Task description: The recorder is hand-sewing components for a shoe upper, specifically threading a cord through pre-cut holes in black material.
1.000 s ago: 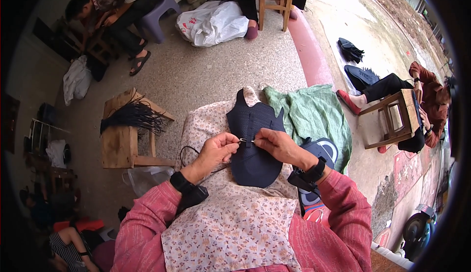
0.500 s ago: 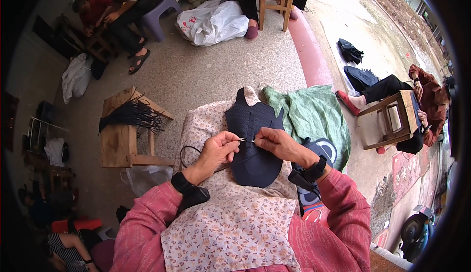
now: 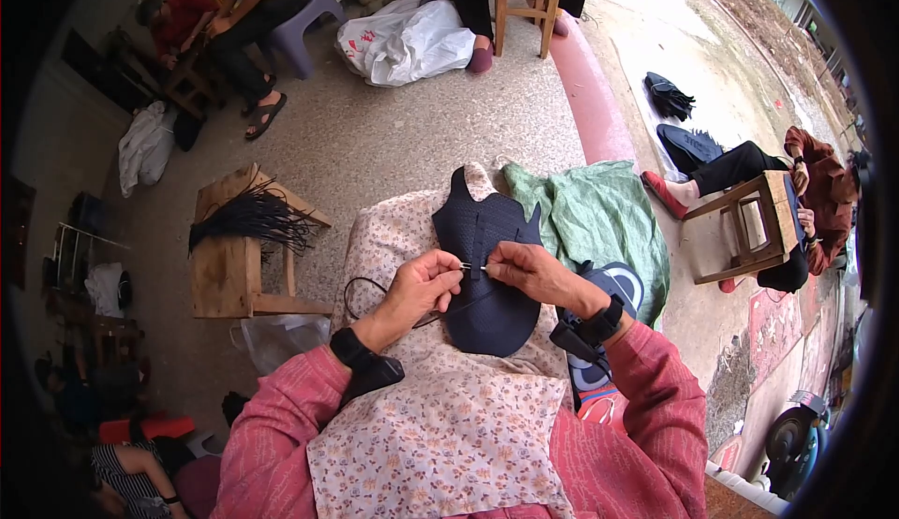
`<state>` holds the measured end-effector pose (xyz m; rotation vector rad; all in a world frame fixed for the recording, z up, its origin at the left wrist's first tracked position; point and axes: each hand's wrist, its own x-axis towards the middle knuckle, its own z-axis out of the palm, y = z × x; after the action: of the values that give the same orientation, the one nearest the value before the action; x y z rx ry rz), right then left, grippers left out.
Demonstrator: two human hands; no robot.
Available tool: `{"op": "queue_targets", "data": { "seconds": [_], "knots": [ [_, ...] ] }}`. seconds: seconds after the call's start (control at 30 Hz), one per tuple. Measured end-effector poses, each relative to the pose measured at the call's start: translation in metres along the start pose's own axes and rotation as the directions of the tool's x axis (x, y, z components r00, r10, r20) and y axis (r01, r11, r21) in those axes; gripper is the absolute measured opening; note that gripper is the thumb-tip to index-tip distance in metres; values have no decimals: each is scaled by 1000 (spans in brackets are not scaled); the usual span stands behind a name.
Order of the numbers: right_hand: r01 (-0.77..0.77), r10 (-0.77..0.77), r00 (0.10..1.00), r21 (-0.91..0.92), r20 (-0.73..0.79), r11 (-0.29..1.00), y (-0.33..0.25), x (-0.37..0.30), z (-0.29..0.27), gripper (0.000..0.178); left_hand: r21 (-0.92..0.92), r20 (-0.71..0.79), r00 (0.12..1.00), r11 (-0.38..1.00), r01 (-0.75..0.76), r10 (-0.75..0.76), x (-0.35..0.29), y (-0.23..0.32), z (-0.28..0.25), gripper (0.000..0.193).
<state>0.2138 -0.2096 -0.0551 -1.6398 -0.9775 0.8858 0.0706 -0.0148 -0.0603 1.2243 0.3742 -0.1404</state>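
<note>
Across my lap lies a dark navy woven-textured panel (image 3: 492,318), shaped like a shoe upper with pointed tabs at its top. A narrow dark strip (image 3: 476,238) runs down its middle. My left hand (image 3: 421,285) is closed in a pinch on a thin metal piece (image 3: 465,265), whose end points toward the strip. On the strip's other side, my right hand (image 3: 529,274) pinches a small pale, thin piece (image 3: 483,268), mostly hidden by the fingers. A thin dark cord (image 3: 348,296) loops beside my left hand. Both hands rest close over the panel.
A wooden stool (image 3: 220,276) at left bears a bundle of dark strips (image 3: 253,222). Green cloth (image 3: 599,210) lies right of my lap, above a blue-and-grey shoe (image 3: 618,285). Other people sit at far left, ahead and right. A white sack (image 3: 403,46) lies on the floor ahead.
My hands have barely shifted and keep their pinches over the strip. At far left, the seated person in a patterned top has leaned back slightly.
</note>
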Motion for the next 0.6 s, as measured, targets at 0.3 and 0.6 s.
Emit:
{"op": "queue_targets", "data": {
  "seconds": [0.3,0.6],
  "knots": [
    [-12,11,999,11,35,1000,-5,1,-3,17,-37,-1,1000,999,6,-6,1,0,2,11],
    [-17,16,998,14,67,1000,-3,3,-4,16,59,9,1000,998,-3,3,0,8,5,12]
  ]
}}
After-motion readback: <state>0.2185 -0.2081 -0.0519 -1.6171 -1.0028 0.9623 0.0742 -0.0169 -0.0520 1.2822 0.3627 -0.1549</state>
